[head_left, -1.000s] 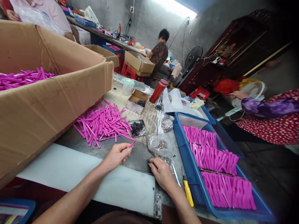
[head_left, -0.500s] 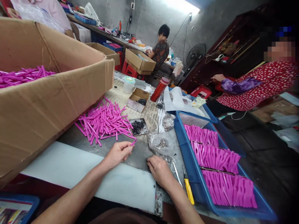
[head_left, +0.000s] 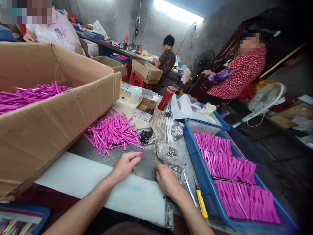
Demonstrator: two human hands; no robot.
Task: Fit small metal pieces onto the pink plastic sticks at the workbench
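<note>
Between the thumb and fingers of my left hand [head_left: 127, 164] is a thin magenta plastic strip [head_left: 141, 152], its tip pointing up and right. Just beyond that hand lies a loose pile of magenta strips [head_left: 113, 132]. A shallow tray of small black parts [head_left: 146, 135] touches the pile's right side. My right hand [head_left: 166, 178] rests on the dark tabletop with its fingers curled in; whatever they hold is hidden. Close by are a clear bag of small metal parts [head_left: 170, 152], a pair of tweezers [head_left: 189, 188] and a yellow-handled screwdriver [head_left: 201, 199].
A large cardboard box [head_left: 80, 107] holding magenta strips fills the left. On the right, a blue bin [head_left: 204, 195] carries rows of magenta pieces. A red flask [head_left: 167, 98] and small carton [head_left: 141, 115] stand farther back. Several co-workers are around the room, one standing in a red dotted top [head_left: 241, 71].
The view has shifted, showing more of the room's upper part and a white fan at right. The co-worker in red dots has moved left. Both my hands keep nearly the same pose.
</note>
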